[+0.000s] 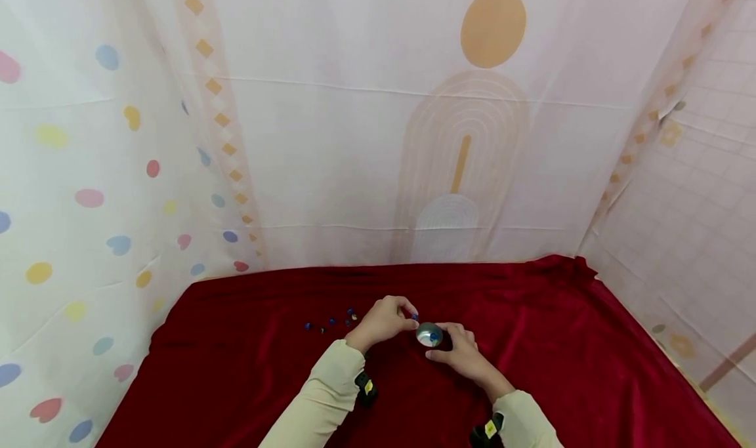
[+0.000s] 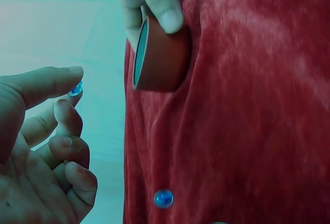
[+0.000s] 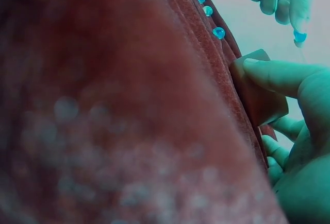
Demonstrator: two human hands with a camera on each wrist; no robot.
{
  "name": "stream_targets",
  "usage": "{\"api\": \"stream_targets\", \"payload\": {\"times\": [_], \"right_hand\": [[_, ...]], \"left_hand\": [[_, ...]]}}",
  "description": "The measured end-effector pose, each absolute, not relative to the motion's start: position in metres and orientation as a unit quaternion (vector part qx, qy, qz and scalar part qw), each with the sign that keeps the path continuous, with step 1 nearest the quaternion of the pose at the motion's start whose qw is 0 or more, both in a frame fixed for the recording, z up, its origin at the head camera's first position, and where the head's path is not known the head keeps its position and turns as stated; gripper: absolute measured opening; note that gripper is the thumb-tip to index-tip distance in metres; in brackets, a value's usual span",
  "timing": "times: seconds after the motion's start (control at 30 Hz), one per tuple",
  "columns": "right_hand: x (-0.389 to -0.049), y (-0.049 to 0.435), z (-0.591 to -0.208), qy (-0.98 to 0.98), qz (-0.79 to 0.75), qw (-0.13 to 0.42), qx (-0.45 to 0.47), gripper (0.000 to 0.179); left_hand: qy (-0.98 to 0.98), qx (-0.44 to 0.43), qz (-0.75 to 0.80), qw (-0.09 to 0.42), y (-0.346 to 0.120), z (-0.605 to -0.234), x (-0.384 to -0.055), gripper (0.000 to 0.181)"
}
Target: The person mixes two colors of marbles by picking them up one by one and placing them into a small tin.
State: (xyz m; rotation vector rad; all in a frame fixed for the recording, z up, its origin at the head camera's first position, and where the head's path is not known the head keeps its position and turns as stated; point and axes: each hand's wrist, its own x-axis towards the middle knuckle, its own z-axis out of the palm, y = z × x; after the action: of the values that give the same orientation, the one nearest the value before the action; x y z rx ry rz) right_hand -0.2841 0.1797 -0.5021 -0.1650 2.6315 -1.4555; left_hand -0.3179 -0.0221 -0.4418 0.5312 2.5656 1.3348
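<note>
My left hand [image 1: 382,321] pinches a small blue glass marble [image 2: 76,88] between thumb and forefinger, the other fingers loosely bent. It is just left of a small round cup [image 1: 422,332], above the cloth and apart from the cup's rim. My right hand [image 1: 465,354] grips this cup from the right, thumb on the near side and fingers around the far side. At least one blue marble [image 1: 434,337] lies inside the cup. Its outer wall [image 3: 258,90] looks smooth and dark in the right wrist view.
Several loose marbles [image 1: 333,321], blue and greenish, lie on the red cloth [image 1: 236,369] left of my left hand. One blue marble [image 2: 164,199] shows close up in the left wrist view. Behind the table hangs a pale patterned curtain [image 1: 331,159].
</note>
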Motion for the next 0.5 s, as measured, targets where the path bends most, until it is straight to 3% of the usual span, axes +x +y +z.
{"api": "stream_targets", "payload": {"times": [0.5], "right_hand": [[-0.285,0.18,-0.505,0.872,-0.481,0.074,-0.056,0.059]], "left_hand": [[0.864,0.194,0.45,0.115,-0.004,-0.453,-0.316,0.014]]}}
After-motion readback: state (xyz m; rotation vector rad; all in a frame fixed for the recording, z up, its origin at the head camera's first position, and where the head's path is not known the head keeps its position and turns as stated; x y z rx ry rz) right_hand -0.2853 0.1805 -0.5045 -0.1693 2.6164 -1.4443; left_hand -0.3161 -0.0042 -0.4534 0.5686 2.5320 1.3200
